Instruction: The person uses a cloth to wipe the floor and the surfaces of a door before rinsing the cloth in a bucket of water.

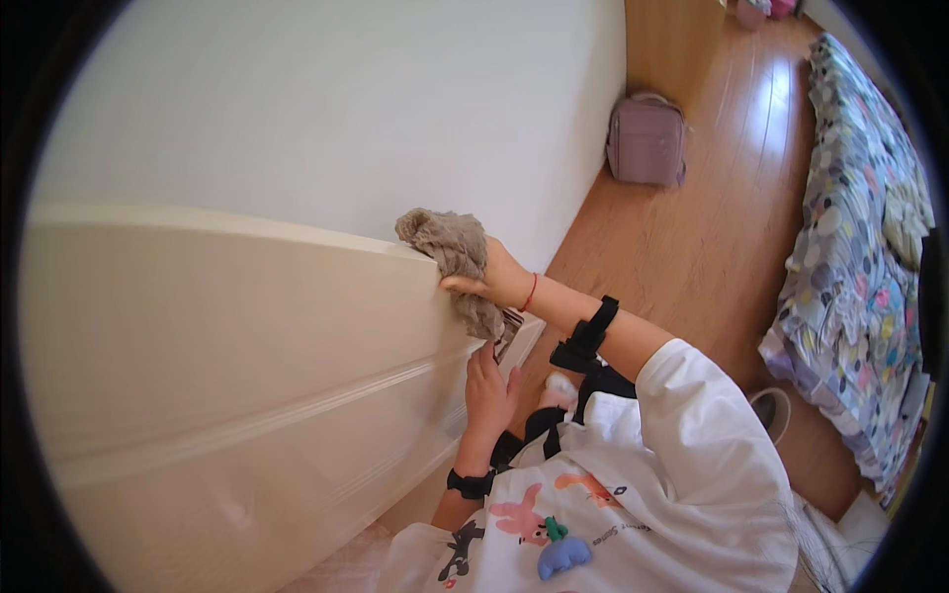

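Observation:
My right hand (498, 276) grips a crumpled grey-brown cloth (454, 241). The cloth is folded over the edge of a cream panelled door (245, 319), and my thumb lies along the near side. The cloth's lower end hangs beside a metal handle or lock plate (510, 330), which it partly covers. Just below, my left hand (489, 389) is raised against the door with its thumb apart from the fingers. Its fingertips are close to the cloth's lower end; whether they touch it I cannot tell. No object shows in my left hand.
A pale wall (356, 111) rises behind the door. A mauve backpack (646, 141) stands on the wooden floor (712, 222) against a wooden panel (671, 44). To the right is a bed with a dotted cover (845, 244). A white round-rimmed container (782, 415) sits near the bed.

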Demonstrator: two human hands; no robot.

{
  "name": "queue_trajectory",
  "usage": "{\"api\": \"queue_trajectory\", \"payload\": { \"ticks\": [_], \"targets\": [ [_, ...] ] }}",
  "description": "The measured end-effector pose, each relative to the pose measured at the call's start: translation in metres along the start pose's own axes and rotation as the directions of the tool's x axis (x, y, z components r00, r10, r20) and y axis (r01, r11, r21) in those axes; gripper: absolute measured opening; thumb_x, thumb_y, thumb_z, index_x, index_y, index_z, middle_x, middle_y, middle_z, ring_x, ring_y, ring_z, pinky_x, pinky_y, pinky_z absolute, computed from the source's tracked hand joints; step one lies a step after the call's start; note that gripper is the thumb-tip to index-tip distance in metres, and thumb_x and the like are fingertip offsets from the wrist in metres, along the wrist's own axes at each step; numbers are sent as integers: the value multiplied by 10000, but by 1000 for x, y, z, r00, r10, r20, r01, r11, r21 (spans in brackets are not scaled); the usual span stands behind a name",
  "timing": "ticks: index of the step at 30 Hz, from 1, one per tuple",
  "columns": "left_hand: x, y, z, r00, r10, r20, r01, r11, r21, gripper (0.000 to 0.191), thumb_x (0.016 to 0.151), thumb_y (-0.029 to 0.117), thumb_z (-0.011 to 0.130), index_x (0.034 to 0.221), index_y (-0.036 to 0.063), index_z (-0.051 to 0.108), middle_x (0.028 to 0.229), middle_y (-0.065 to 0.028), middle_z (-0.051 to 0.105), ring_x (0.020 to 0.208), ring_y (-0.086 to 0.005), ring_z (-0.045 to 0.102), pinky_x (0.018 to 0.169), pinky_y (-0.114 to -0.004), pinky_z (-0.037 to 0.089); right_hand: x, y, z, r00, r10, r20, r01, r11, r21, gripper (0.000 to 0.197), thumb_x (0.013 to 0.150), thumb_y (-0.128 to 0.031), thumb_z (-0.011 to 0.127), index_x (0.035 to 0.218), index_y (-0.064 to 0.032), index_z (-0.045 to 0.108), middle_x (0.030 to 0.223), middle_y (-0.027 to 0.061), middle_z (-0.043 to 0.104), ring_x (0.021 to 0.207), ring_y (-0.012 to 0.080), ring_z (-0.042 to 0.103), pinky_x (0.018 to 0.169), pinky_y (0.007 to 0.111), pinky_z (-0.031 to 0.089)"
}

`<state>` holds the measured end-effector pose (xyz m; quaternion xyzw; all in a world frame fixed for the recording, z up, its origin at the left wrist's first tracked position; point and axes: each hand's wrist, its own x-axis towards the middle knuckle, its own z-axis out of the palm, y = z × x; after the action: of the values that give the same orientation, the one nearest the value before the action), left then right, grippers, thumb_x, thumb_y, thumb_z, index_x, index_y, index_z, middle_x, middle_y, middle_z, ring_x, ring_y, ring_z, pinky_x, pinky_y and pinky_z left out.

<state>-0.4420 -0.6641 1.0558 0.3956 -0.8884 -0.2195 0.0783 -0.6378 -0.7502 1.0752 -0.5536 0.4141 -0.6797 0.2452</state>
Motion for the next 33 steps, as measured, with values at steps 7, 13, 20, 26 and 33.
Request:
{"api": "queue_trajectory", "payload": {
  "ticks": [7,13,20,26,33],
  "targets": [
    [2,-13,8,999,-43,28,42,999,32,564,826,109,609,1311,-32,360,1128,-224,486,980,-360,508,837,-422,430,-36,49,-11,968,247,47,-251,946,205,583,814,-294,723,1262,-14,475,1210,179,580,1113,264,554,957,362,419],
    [-5,-21,2,995,-38,89,35,999,31,558,832,108,600,1314,-28,352,1124,-222,489,918,-338,540,785,-409,455,-95,108,-13,793,605,77,-605,766,215,547,854,-334,677,1254,-18,481,1186,172,598,1076,234,561,953,339,423],
    [5,-27,-4,985,52,163,-64,995,72,589,827,107,600,1325,-30,317,1117,-232,487,909,-357,553,786,-423,459,-110,91,4,782,622,-37,-565,734,377,432,924,-294,588,1237,-8,499,1131,86,600,1052,165,529,942,315,421],
    [18,-30,-14,904,-156,397,217,970,-112,570,804,135,629,1284,-20,363,1110,-248,497,979,-387,533,832,-442,453,-65,18,-9,827,555,90,-527,708,470,355,906,-200,602,1194,-12,518,1052,52,620,921,150,534,849,312,445],
    [22,-37,-16,904,-66,423,112,990,-83,598,761,167,665,1252,-28,385,1135,-222,504,1015,-387,522,887,-459,427,-161,155,-15,702,712,16,-693,676,250,325,835,-118,587,1136,-4,549,1036,130,638,943,195,583,856,331,459]
  ]
}}
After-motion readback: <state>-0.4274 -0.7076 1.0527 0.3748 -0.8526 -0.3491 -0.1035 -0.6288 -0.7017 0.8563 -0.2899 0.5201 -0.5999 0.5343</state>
